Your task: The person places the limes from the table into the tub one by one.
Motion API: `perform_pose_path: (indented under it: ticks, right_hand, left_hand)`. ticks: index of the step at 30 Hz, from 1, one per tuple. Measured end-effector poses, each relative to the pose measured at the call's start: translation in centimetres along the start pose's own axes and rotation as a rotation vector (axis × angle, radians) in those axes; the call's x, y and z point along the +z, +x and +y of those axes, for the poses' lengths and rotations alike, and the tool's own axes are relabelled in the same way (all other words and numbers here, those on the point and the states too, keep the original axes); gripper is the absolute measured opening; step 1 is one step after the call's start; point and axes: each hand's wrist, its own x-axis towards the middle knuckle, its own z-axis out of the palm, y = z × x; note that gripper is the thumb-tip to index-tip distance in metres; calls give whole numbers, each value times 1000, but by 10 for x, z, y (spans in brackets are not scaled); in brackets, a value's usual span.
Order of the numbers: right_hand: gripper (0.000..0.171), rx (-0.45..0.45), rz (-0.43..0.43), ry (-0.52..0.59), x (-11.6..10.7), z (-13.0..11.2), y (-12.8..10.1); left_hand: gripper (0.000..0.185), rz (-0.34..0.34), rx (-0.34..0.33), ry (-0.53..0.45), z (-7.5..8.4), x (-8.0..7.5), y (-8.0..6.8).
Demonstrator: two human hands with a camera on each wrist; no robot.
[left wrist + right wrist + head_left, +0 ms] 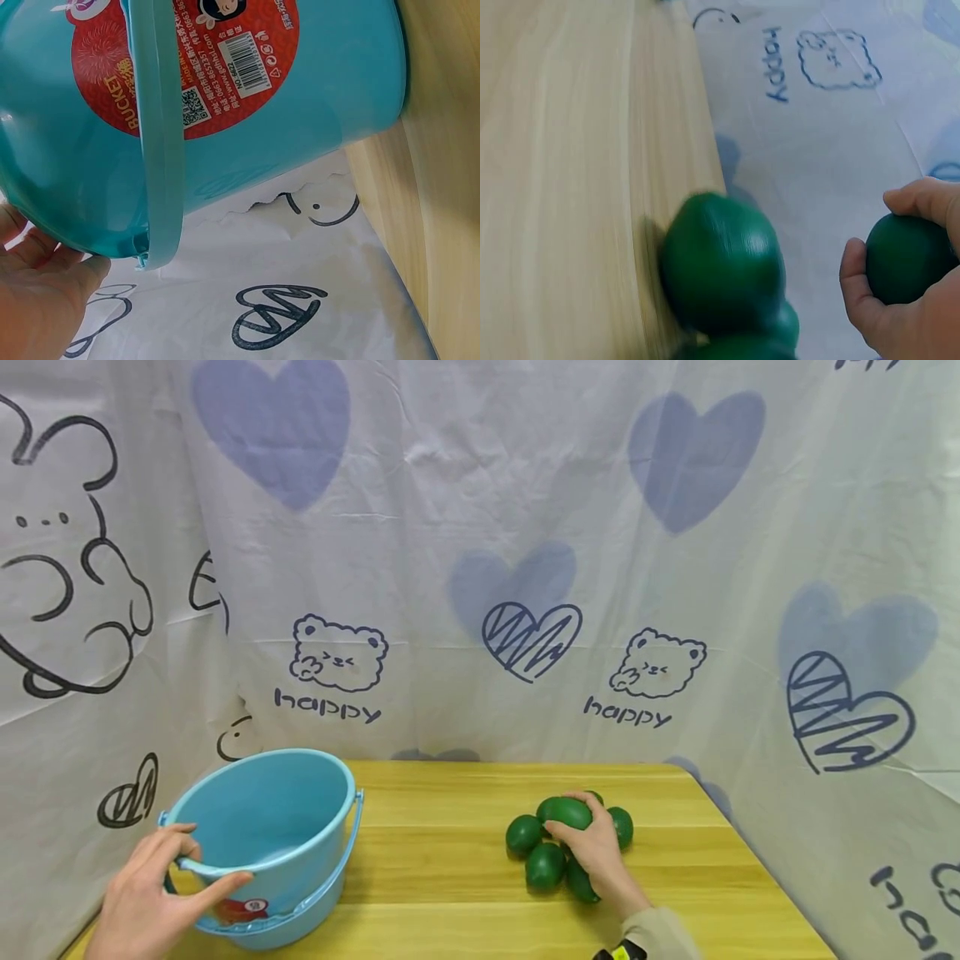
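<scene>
A smooth, round, light-blue plastic bucket (270, 827) with a red label sits at the left of a pale wood-grain table (450, 860). The left hand (150, 893) rests on its near rim, fingers curled around the rim's edge by the thin handle. At the right, glossy dark-green limes (543, 864) lie clustered and touching. The right hand (596, 847) rests on top of the cluster, fingers and thumb wrapped around one lime (564, 812). A creased white cloth (480, 568) printed with hearts and bears hangs behind.
</scene>
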Motion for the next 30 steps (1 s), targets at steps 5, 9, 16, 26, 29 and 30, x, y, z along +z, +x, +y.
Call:
perform_pose_path:
  ticks: [5,9,16,26,29,30]
  right_hand:
    - [53,-28,-27,-34,20,-8,-7]
    - [56,-64,-69,-20,34,-13,-12]
    - [62,-83,-117,-5,54,-25,-15]
    - [58,-132,-211,52,77,-43,-14]
    - [56,-148,-239,52,83,-50,-15]
    - [56,-151,-246,54,86,-53,-16]
  left_hand:
    - [60,19,13,-6,-1,0,0]
    - [58,37,33,-14,-1,-1,0]
    - [58,44,33,-13,-2,1,-1]
    - [61,10,-5,6,-1,2,-2]
    - [59,19,4,1,-1,2,0]
    - [59,22,9,-3,0,3,0]
